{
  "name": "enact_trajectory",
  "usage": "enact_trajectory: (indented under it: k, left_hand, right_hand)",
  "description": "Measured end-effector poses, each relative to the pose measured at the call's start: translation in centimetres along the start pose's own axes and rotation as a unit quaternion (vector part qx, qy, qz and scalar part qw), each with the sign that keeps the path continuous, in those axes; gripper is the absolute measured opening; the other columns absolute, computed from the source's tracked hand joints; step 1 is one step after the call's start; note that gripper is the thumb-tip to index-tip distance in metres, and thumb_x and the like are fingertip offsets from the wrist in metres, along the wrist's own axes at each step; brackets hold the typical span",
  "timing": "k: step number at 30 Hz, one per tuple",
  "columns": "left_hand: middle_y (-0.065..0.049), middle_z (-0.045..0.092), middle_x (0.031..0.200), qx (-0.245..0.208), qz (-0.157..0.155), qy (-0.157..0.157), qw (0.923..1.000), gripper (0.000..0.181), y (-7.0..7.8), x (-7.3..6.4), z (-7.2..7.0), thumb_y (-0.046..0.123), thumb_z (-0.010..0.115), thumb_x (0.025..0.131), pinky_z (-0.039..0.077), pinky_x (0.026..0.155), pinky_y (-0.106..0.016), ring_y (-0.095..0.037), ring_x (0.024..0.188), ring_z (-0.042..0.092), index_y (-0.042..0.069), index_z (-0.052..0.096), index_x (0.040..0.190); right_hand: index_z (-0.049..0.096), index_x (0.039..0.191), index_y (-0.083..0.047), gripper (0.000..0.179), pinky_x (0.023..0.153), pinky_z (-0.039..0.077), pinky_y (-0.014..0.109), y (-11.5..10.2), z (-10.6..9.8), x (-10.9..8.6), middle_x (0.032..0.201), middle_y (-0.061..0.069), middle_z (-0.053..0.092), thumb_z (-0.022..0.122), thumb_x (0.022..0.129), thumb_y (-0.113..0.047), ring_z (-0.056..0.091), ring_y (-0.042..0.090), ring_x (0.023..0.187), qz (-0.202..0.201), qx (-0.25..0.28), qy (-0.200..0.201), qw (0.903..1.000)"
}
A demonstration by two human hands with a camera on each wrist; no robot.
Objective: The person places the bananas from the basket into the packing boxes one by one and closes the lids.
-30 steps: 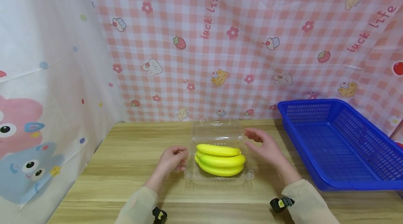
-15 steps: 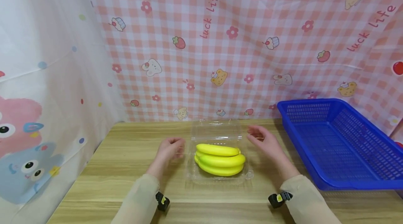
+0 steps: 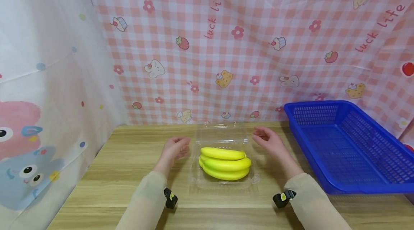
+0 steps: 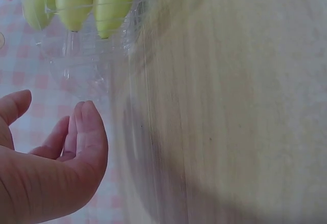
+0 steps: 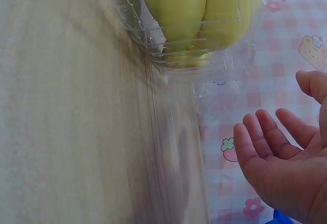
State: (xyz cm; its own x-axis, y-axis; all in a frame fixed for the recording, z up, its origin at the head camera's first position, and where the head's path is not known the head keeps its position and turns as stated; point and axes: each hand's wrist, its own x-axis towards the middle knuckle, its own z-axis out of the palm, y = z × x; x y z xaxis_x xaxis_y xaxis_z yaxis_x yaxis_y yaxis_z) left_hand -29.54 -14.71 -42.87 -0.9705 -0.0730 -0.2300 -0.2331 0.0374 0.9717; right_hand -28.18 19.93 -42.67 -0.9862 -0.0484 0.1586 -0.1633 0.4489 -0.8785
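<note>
A bunch of yellow bananas (image 3: pixel 224 164) lies in a clear plastic clamshell box (image 3: pixel 196 179) at the middle of the table. The lid (image 3: pixel 221 132) of the box is raised at the back, toward the curtain. Left of the box my left hand (image 3: pixel 174 148) hovers with relaxed, slightly bent fingers and nothing in them. My right hand (image 3: pixel 270 142) is on the other side, near the lid's right edge, fingers loosely bent around nothing. Both wrist views show a gap between the hand and the box, with bananas (image 4: pixel 115 4) visible through the plastic.
A large blue plastic basket (image 3: pixel 343 151) stands on the right of the wooden table (image 3: pixel 129 172). Behind the table hangs a pink checked curtain (image 3: pixel 207 54), and a white patterned curtain (image 3: pixel 64 90) hangs at the left.
My left hand has moved back from the box's left side, toward the far edge. The right hand has shifted slightly away from the box. Box and bananas stay in place.
</note>
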Motion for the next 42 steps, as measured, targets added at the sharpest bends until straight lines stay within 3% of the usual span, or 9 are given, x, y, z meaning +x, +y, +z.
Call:
enact_trajectory:
  k: [9,18,29,36,42]
  left_hand:
    - [-0.027,0.050,0.136,-0.006,0.002,-0.028,0.9996,0.054,0.2,1.1,0.0,0.016,0.063,0.097,0.050,0.101,-0.045,-0.039,0.121,0.052,-0.011,0.043,0.139]
    - [-0.023,0.049,0.139,-0.010,-0.005,-0.042,0.9990,0.057,0.8,2.0,0.2,0.014,0.065,0.095,0.048,0.103,-0.045,-0.037,0.125,0.050,-0.007,0.041,0.143]
    - [-0.026,0.051,0.136,-0.006,-0.007,-0.048,0.9988,0.053,0.7,2.7,0.3,0.009,0.061,0.097,0.049,0.102,-0.045,-0.033,0.114,0.054,-0.008,0.041,0.143]
    - [-0.028,0.050,0.136,0.007,-0.001,-0.064,0.9980,0.052,0.5,2.7,0.7,0.007,0.060,0.097,0.050,0.101,-0.045,-0.037,0.121,0.053,-0.010,0.041,0.143]
    - [-0.029,0.047,0.138,-0.013,-0.004,-0.077,0.9970,0.053,0.7,2.8,1.2,0.004,0.057,0.098,0.048,0.103,-0.046,-0.039,0.125,0.049,-0.012,0.037,0.144]
  right_hand:
    - [0.042,0.141,0.012,0.051,0.094,0.054,0.041,0.1,0.2,0.7,0.130,0.033,0.053,0.058,0.101,-0.015,0.053,0.041,0.116,0.023,0.044,-0.021,0.9985]
    - [0.039,0.143,0.012,0.053,0.094,0.055,0.040,0.0,0.6,1.9,0.131,0.033,0.051,0.057,0.101,-0.016,0.054,0.041,0.117,0.058,0.053,-0.034,0.9963]
    - [0.030,0.144,0.018,0.056,0.099,0.052,0.042,0.6,1.0,2.7,0.134,0.038,0.045,0.055,0.102,-0.010,0.053,0.046,0.120,0.081,0.141,-0.052,0.9853]
    - [0.028,0.144,0.019,0.056,0.097,0.053,0.038,1.2,1.3,3.2,0.136,0.039,0.043,0.053,0.102,-0.009,0.058,0.036,0.113,0.094,0.166,-0.059,0.9800]
    - [0.025,0.146,0.018,0.058,0.098,0.052,0.038,1.4,1.6,3.5,0.137,0.039,0.042,0.053,0.103,-0.009,0.060,0.033,0.112,0.104,0.179,-0.064,0.9762]
